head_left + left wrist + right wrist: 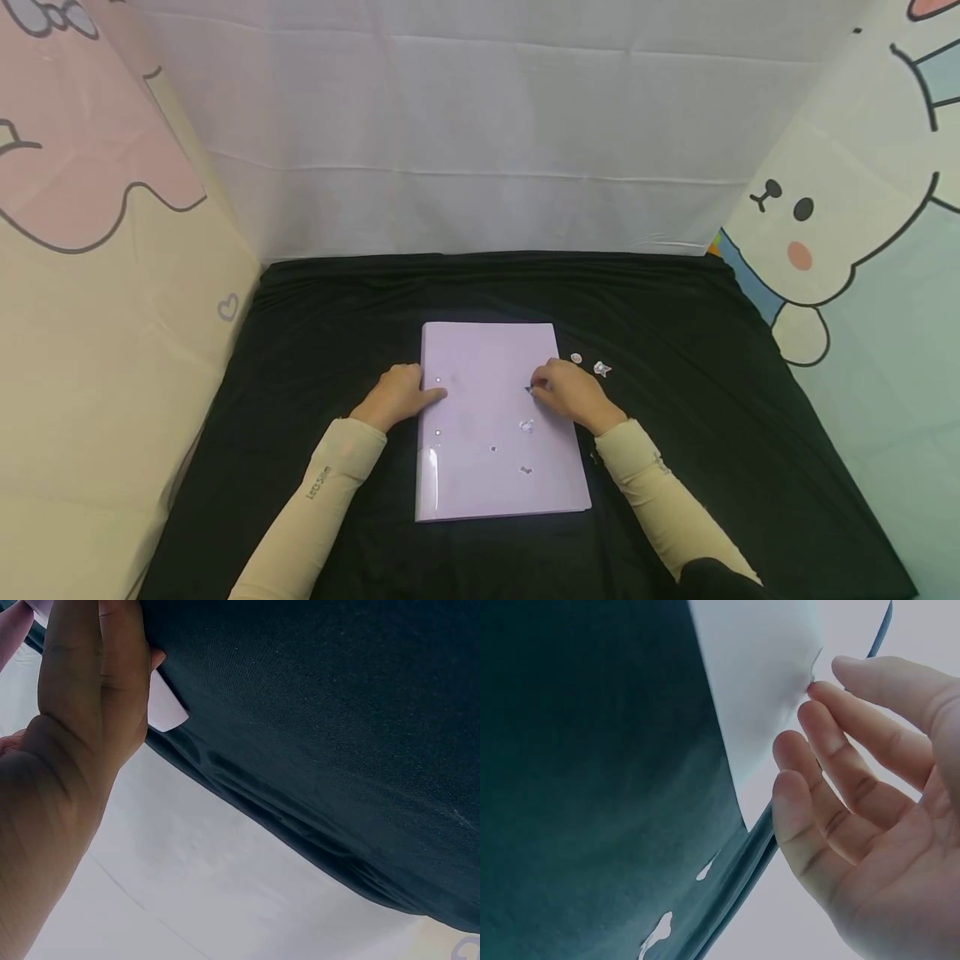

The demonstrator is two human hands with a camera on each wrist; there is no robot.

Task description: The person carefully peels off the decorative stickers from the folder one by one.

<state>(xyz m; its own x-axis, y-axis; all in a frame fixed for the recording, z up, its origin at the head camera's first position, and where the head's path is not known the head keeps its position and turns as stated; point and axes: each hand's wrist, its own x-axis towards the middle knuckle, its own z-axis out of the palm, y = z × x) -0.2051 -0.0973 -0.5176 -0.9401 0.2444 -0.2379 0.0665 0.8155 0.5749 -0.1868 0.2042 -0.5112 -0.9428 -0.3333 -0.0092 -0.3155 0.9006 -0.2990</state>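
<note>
1. The only writing I can make out is on the left sleeve [307, 521], small dark letters [318, 482] that look like "Let's Slim".
2. One folder [480, 358], pale lilac, lies on the black cloth [337, 308], in front of the person, with two small dots [438, 432] near its left edge.
3. The left hand [393, 397] is at that left edge: thumb straight on top, fingers extended rather than curled.
4. The right hand [570, 390] is over the folder's right side, pinching one small sticker [528, 390] between thumb and forefinger; its other fingers are slightly bent.
5. I count three more stickers [527, 426] on the folder, below that hand.
6. Two others lie on the cloth just beyond the folder's right edge: one round piece [576, 358] and one star [602, 368].
7. One outlined heart [228, 307] marks the left wall.
</note>
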